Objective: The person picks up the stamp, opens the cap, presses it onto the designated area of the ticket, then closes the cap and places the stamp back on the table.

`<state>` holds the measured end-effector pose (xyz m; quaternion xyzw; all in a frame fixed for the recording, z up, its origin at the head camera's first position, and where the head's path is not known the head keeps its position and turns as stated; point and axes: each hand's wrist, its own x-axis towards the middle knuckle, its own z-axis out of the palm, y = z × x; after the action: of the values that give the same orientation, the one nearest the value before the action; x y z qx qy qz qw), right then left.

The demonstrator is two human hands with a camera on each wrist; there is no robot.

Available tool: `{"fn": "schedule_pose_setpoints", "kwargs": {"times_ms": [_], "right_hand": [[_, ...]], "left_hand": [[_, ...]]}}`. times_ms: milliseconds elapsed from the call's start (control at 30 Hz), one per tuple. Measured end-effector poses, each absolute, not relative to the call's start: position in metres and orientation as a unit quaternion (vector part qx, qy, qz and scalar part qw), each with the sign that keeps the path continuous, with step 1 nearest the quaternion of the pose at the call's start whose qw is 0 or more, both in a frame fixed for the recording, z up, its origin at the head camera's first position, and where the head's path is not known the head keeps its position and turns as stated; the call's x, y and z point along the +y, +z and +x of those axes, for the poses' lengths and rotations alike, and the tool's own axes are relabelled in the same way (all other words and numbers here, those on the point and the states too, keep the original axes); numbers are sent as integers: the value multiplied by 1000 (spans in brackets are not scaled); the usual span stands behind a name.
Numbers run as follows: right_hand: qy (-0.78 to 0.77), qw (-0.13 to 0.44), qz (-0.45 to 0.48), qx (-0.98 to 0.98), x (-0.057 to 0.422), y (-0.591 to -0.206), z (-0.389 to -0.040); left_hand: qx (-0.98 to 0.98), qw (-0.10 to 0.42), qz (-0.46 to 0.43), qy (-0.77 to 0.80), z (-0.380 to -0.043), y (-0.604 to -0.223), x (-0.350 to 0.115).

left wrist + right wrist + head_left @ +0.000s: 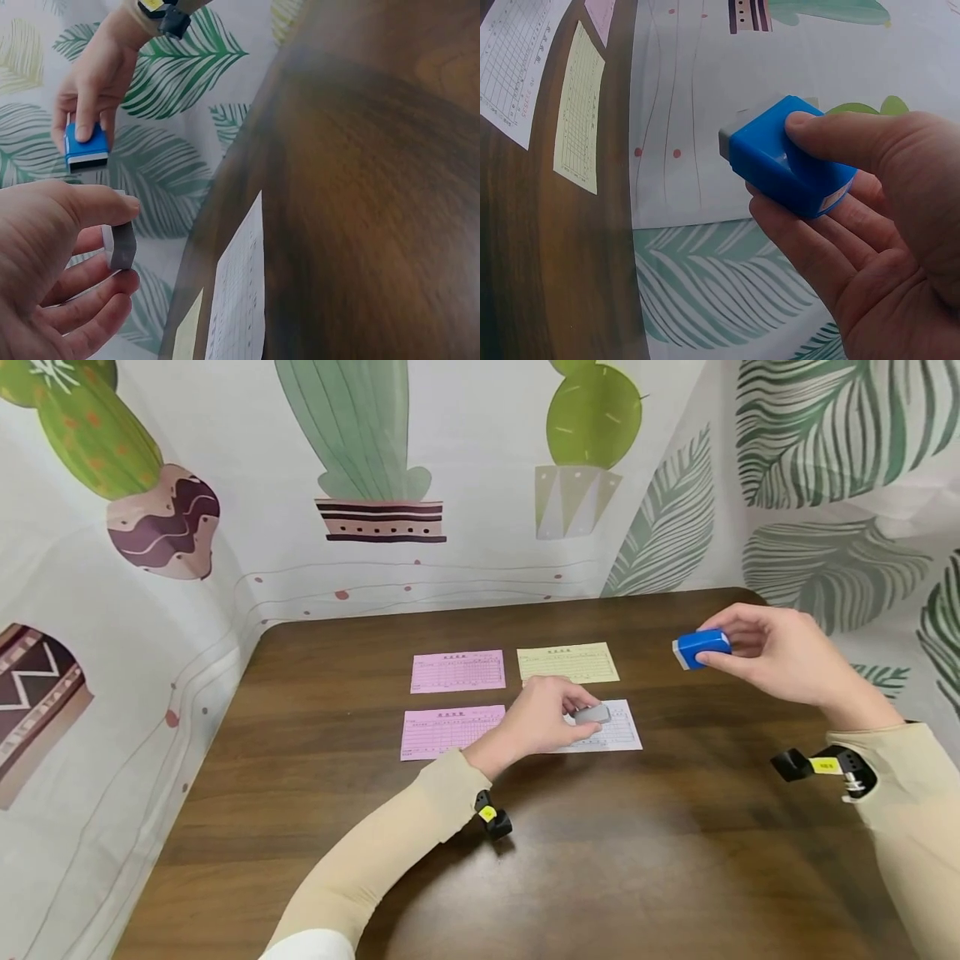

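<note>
Tan sleeves [915,831] are closest in the head view, one on the left and one on the right, with a black gadget [791,765] at each wrist. The left hand [540,714] has a narrow grip, pinching a small gray piece [592,716] over the white slip [624,737] on the brown bench [637,860]. The right hand [791,656] holds a blue stamp [705,648] up over the far right part of the bench, its pale end facing left. On the left lie a far pink slip [457,672] and a near pink slip [442,733]. A yellow slip [570,664] lies just beyond the white one. Behind the bench is a white cloth [487,568] with cactus and leaf pictures. In the left wrist view, the gray piece sits between thumb and fingers, and the stamp, well apart from it, shows a dark flat face. In the right wrist view, the thumb is on top of the stamp and the fingers are under it, so this grip is full. White and yellow slips show on the bench too.
</note>
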<state>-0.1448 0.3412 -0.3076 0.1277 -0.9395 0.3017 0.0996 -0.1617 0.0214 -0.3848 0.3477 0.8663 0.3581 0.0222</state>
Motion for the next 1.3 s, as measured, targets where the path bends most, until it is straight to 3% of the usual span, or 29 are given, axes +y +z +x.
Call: {"fn": "schedule_pose_setpoints", "kwargs": {"times_ms": [400,800,1300], "right_hand": [[315,85,160,-932,314,-308,-162],[317,92,139,-934,333,-306,-151],[317,99,135,-933,337,-310,-148]], "left_hand": [[890,16,338,306,-163,-388,15],[870,30,428,243,-149,-400,68],[879,37,441,179,-134,-409,100]]}}
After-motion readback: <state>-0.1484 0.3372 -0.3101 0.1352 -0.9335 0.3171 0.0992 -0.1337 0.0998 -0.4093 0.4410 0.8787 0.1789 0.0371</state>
